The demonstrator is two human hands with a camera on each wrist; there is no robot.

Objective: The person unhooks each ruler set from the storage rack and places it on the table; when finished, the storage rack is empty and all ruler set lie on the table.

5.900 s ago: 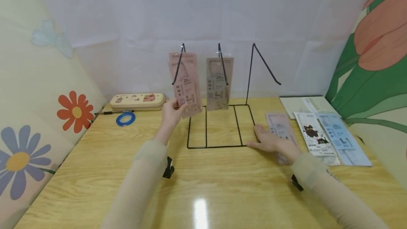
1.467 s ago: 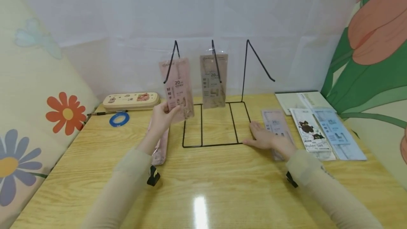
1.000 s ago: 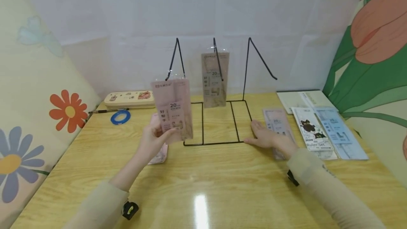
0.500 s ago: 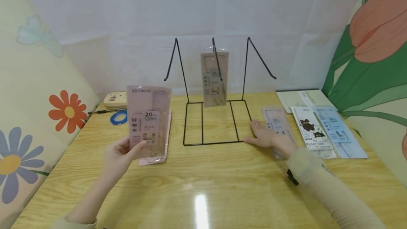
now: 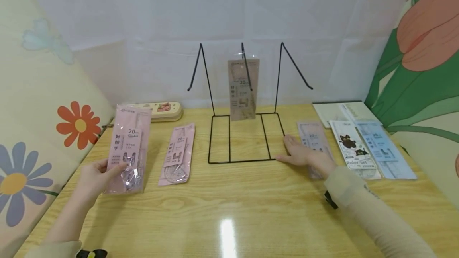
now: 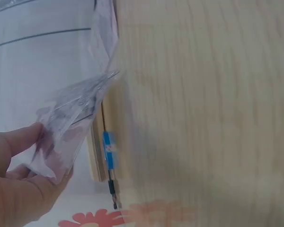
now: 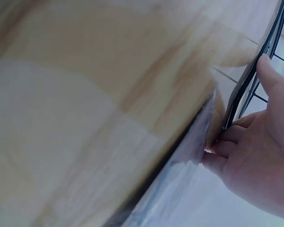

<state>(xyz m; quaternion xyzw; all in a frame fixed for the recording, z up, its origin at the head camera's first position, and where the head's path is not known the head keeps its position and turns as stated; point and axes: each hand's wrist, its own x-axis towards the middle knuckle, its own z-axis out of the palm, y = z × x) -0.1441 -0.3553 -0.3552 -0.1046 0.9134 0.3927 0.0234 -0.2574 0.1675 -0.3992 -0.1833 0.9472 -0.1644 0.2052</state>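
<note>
My left hand (image 5: 94,178) pinches the lower left edge of a pink ruler set packet (image 5: 130,146), upright at the table's left. In the left wrist view the clear wrapper (image 6: 68,118) bends from thumb and fingers. Another pink ruler set packet (image 5: 177,154) lies flat to its right. A black wire display rack (image 5: 247,161) stands mid-table with three hooks. A brownish-pink packet (image 5: 244,88) hangs on the middle hook; the outer hooks are bare. My right hand (image 5: 299,154) rests at the rack's front right corner, fingers extended along the side wire, thumb at the front.
A cream pencil case (image 5: 168,110) lies at the back left, partly behind the held packet. To the right lie a pink packet (image 5: 311,138), a cat-print ruler set (image 5: 353,146), a blue packet (image 5: 381,150) and a pale book (image 5: 328,114).
Two pink packets have left the rack's left hook; one now lies on the table. My left hand has drawn the other off and carried it left and down. The right hand stays put.
</note>
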